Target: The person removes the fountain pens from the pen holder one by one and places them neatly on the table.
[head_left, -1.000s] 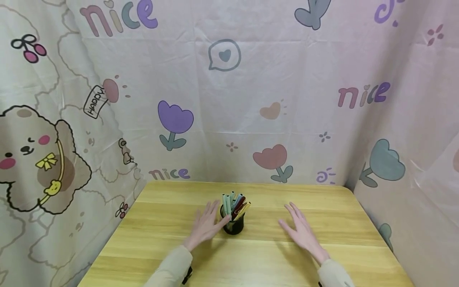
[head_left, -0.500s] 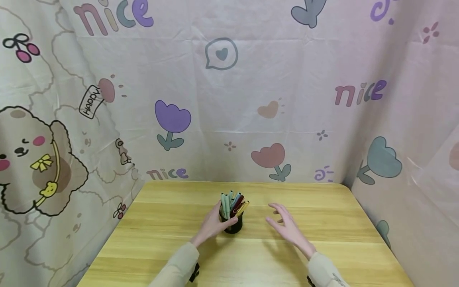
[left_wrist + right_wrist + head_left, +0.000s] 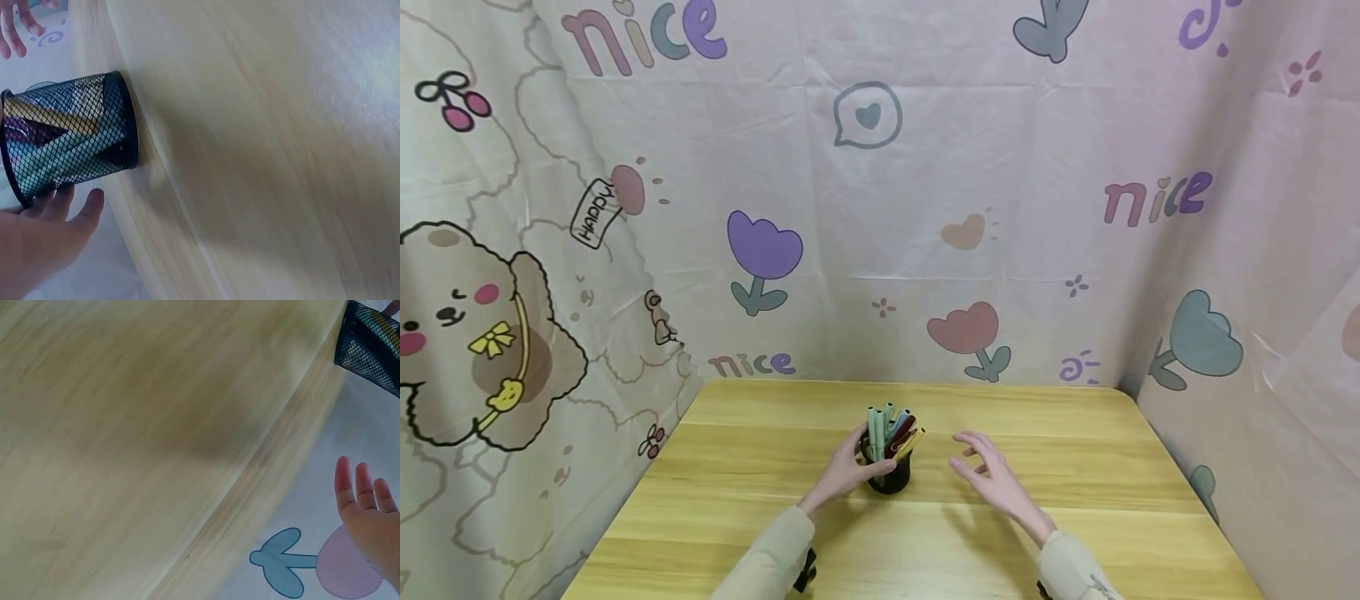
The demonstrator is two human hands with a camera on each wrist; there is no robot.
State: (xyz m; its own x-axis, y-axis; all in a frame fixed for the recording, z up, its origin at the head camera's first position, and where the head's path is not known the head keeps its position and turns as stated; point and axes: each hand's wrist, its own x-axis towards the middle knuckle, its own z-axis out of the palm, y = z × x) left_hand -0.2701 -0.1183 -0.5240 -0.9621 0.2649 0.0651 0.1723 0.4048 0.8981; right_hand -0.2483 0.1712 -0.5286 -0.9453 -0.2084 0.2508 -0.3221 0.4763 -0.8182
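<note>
- Head view: the black mesh pen cup (image 3: 891, 482) stands upright on the wooden table (image 3: 760, 417), near the middle, with pale green, blue, dark red and yellow pens (image 3: 880, 435) rising above its rim.
- The left hand (image 3: 841, 473) holds the cup near its top, thumb across the front and fingers round the left side; how firmly they press, I cannot tell.
- The right hand (image 3: 997, 481) is apart from the cup on its right, fingers loosely bent, thumb set away from them, holding nothing.
- Judging by the open mesh, the cup is probably light and fairly stiff, its weave giving decent grip, though a hard squeeze might dent it.
- The loose pens likely make it top-heavy and could slide or spill when tilted.
- Best hold, I judge: round the wall below the rim, clear of the leaning yellow pen.
</note>
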